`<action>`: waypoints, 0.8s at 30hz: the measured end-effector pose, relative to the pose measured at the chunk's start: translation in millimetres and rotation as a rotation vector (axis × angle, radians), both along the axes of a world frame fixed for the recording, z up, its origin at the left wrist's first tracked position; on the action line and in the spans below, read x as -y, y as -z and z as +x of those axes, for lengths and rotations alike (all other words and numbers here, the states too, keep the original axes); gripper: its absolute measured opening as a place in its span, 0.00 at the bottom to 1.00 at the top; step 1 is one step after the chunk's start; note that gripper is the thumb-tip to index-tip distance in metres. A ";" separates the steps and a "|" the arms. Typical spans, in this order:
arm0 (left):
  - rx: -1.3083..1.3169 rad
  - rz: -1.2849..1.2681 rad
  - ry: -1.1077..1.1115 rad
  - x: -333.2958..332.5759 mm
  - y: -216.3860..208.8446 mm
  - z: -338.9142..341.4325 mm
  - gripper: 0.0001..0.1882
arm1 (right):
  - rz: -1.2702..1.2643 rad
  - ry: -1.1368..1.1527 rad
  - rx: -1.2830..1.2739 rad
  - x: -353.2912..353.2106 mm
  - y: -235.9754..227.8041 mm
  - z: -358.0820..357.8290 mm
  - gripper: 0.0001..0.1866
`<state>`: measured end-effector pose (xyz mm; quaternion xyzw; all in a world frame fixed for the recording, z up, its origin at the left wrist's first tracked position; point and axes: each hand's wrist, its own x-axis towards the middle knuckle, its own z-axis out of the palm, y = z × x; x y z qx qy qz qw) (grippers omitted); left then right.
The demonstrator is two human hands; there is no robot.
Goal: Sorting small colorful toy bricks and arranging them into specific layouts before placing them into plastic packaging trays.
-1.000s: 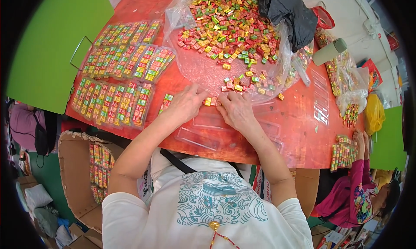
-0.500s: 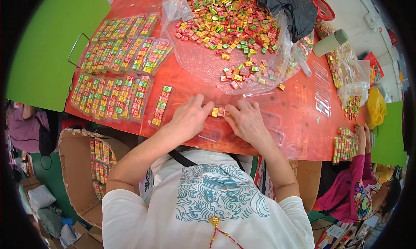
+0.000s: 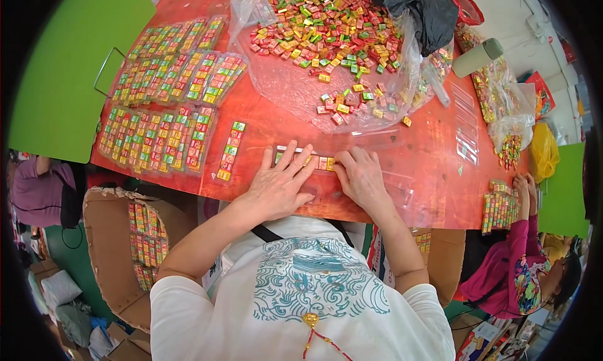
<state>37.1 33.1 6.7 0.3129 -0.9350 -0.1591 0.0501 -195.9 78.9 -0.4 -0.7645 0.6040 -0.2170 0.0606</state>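
A short row of small shiny wrapped blocks [image 3: 324, 163] in red, yellow and green lies in a narrow clear plastic tray at the table's near side. Across its left part rests my left hand [image 3: 279, 184], palm down with the fingers spread. At the row's right end my right hand [image 3: 362, 177] has its fingers bent and closed around the end; its fingertips are partly hidden. Left of my hands lies a filled strip [image 3: 231, 150] of the same blocks.
Filled strips [image 3: 157, 138] lie in rows on the red table [image 3: 276, 110]. Loose blocks [image 3: 333, 34] are heaped on plastic sheeting at the back. Clear trays [image 3: 465, 125], a bottle [image 3: 478, 58] and a co-worker's hands [image 3: 526, 191] are rightward. A cardboard box [image 3: 107, 235] stands below left.
My left hand has flattened and spread its fingers over the row, shifting slightly left. More of the row shows between my hands. My right hand stays at the right end.
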 end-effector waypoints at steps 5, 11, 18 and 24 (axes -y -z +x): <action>0.029 0.076 0.016 4.0 -3.4 0.7 0.43 | -0.016 0.014 -0.036 -0.4 1.3 0.8 0.08; -0.470 0.284 -0.206 32.7 -1.0 29.4 0.37 | -0.066 0.042 0.019 -3.1 -9.4 -6.9 0.10; -0.098 -0.026 -0.071 16.5 4.0 8.5 0.31 | -0.080 0.060 -0.026 6.4 -16.4 11.1 0.13; -0.098 -0.277 0.039 18.7 7.3 -8.9 0.32 | -0.066 0.022 -0.056 1.4 -13.1 14.9 0.16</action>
